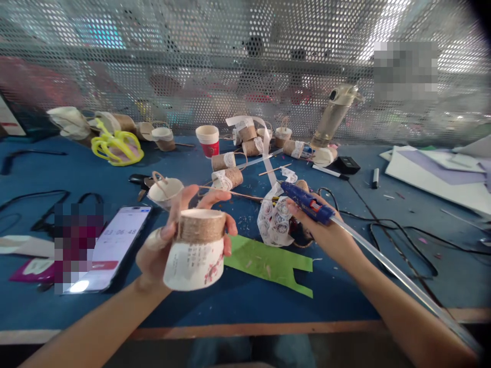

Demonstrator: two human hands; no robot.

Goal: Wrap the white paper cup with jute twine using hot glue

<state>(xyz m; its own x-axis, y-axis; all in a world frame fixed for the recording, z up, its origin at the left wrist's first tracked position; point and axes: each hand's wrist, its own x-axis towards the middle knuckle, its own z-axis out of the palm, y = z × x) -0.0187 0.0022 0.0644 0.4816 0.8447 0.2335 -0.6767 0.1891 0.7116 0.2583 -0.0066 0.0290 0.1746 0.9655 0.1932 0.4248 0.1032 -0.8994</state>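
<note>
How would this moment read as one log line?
left hand: holding twine-banded cup | right hand: holding blue glue gun | table: green sheet lying flat

Lettering (198, 252) on the twine-wrapped cup (195, 249) is too small to read.

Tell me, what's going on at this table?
A person's left hand holds a paper cup with a band of twine around its upper part. The right hand grips a blue glue gun, apart from the cup, with a clear stick running out of its back. A green sheet lies on the blue table, and more twine-wrapped cups stand or lie towards the back.
</note>
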